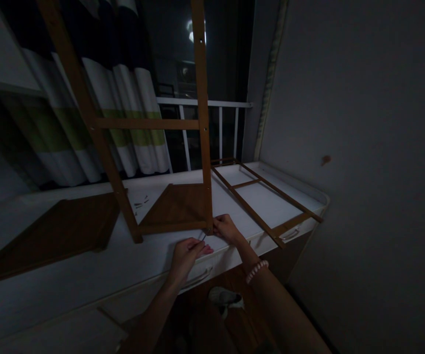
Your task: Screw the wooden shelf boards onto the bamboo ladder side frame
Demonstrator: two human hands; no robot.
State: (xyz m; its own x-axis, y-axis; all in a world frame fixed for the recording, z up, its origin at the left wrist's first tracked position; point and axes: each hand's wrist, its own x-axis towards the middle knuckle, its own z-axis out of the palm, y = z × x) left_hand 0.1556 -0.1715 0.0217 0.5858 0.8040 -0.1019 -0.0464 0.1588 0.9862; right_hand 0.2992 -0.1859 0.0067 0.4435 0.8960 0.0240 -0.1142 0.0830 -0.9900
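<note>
A brown wooden frame (205,147) stands upright on the white counter, with a corner-shaped wooden shelf panel (183,204) at its lower end. My left hand (187,255) is closed in a pinch on a thin, dark hex key (204,237), whose tip reaches the foot of the frame's right post. Only a short length of the key shows; the rest is hidden by my fingers. At that same foot, my right hand (226,228) is closed around the post from the right side. Several small screws (138,204) lie loose left of the panel.
A second ladder-like wooden frame (247,184) lies flat on the white counter (153,263) to the right. Another wooden panel (61,226) lies at the left. Behind are a striped curtain (127,98) and a white railing (219,104). Drawer handles (197,279) line the counter's front.
</note>
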